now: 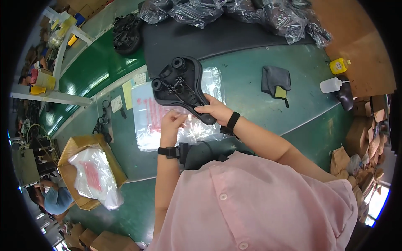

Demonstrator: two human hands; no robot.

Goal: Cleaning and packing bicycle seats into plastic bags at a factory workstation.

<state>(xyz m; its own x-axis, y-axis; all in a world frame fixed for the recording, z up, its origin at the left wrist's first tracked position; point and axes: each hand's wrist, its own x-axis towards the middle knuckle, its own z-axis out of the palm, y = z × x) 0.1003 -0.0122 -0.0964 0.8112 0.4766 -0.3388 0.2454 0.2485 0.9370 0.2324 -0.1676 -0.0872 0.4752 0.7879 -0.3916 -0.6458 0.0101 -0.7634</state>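
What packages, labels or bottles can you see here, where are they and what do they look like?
Clear bag: flat under both hands, red print.
Cardboard box: lower left, brown, holding printed clear bags.
Wrapped bundles: top edge, crinkled clear plastic.
Yellow bottle: right, squat.
White bottle: right, lying down.

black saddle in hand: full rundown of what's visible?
The black bicycle saddle is held underside up above the green table. It looks like moulded plastic, with metal rails and two round bumpers at the wide end, which points away from the person. The right hand grips its narrow nose. The left hand pinches a clear plastic bag just below it.
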